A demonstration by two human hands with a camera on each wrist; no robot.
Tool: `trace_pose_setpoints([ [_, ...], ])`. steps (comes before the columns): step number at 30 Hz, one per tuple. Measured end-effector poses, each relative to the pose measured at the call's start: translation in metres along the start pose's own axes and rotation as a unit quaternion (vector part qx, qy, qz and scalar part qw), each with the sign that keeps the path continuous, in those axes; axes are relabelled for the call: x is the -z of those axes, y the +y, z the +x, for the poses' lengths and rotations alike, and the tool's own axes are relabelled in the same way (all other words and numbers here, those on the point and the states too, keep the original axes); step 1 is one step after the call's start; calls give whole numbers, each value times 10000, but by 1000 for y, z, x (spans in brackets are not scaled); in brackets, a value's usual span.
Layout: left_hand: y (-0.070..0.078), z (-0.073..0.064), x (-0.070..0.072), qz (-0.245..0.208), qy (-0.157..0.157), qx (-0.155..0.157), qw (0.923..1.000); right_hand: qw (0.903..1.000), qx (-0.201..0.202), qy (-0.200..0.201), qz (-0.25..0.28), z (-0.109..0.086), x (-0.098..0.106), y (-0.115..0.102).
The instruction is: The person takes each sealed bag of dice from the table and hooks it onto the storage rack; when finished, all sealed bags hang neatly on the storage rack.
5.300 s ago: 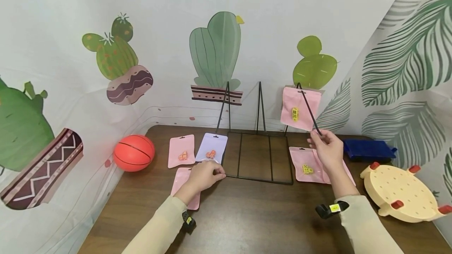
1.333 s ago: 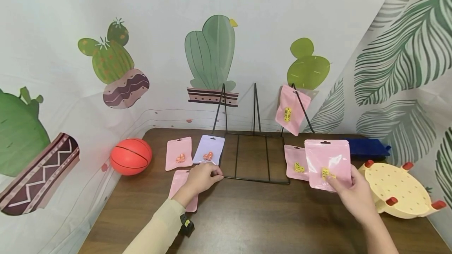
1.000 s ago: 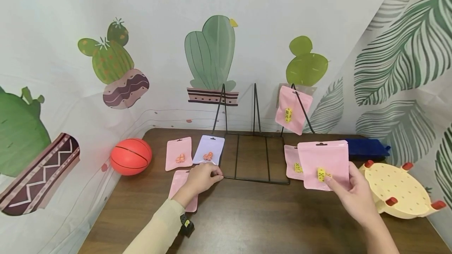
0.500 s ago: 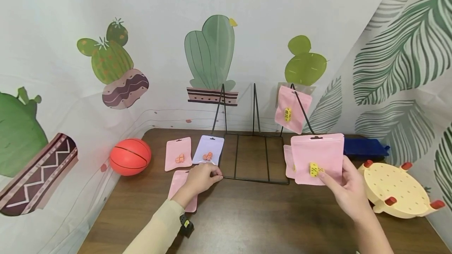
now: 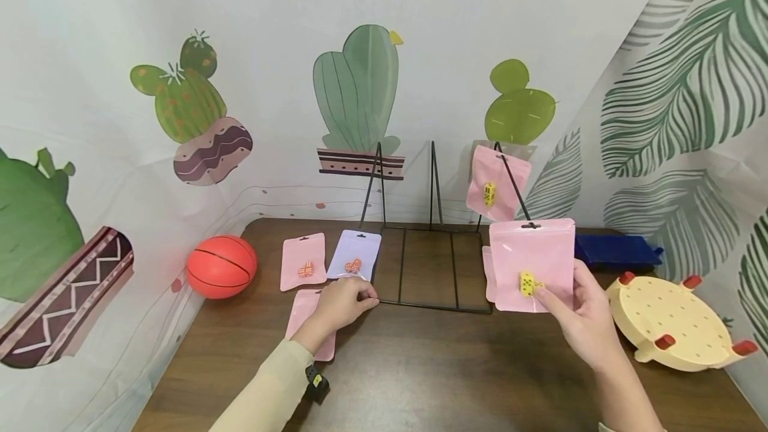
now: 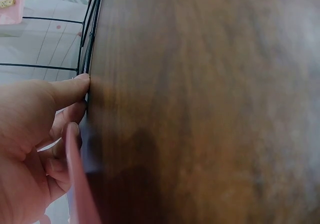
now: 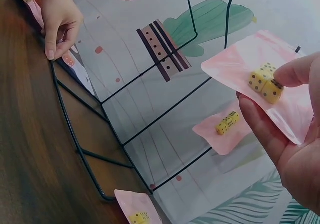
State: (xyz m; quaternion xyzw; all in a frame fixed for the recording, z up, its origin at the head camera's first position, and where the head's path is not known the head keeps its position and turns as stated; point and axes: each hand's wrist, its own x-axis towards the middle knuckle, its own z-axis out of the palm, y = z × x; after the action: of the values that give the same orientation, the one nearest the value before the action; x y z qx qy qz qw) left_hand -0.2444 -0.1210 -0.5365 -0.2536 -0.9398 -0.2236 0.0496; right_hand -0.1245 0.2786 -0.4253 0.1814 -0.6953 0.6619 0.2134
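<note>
A: Held thing, where?
B: Pink pouch (image 5: 534,249) with yellow dice (image 5: 527,283) inside, raised in front of the right end of the black wire rack (image 7: 79,149). Right hand (image 5: 585,319) pinches it: thumb on the front by the dice, fingers behind.
A: Handling?
B: Light, I'd guess. Soft, probably floppy; glossy film, so maybe slippery. Dice shouldn't break. Best grip: lower side edge, top slot left uncovered.
A: Left hand?
B: Left hand (image 5: 345,300) pinches the rack's front left corner.
A: Anything in the way?
B: Rack's right hook (image 5: 516,187) ends about at that slot in the head view; can't tell if they touch. A hung pouch (image 5: 498,179) sits farther back on it.
A: Rest?
B: Just right of the rack: a half-hidden pouch (image 5: 489,275) behind the held one. Farther right, blue item (image 5: 618,253), cream board (image 5: 672,322) with red legs. Left of the rack: lilac pouch (image 5: 360,245) nearest, orange-dice pouch (image 5: 300,255) next, one more pink pouch (image 5: 305,309) partly under the left wrist, red ball (image 5: 221,267) outermost.
</note>
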Motion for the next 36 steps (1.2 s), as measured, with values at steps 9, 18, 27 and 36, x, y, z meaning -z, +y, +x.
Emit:
trace_pose_setpoints([
  [9, 1, 0, 2, -26, -30, 12, 10000, 9962, -565, 291, -596, 5, -3, 1],
  [18, 0, 0, 2, 4, -16, -12, 10000, 9836, -1060, 497, -1369, 18, -4, 10],
  [27, 0, 0, 1, 7, -38, 2, 10000, 9857, -1313, 874, -591, 43, -8, 28],
  [36, 0, 0, 1, 49, -29, -9, 10000, 9831, -1518, 976, -307, 69, -11, 47],
])
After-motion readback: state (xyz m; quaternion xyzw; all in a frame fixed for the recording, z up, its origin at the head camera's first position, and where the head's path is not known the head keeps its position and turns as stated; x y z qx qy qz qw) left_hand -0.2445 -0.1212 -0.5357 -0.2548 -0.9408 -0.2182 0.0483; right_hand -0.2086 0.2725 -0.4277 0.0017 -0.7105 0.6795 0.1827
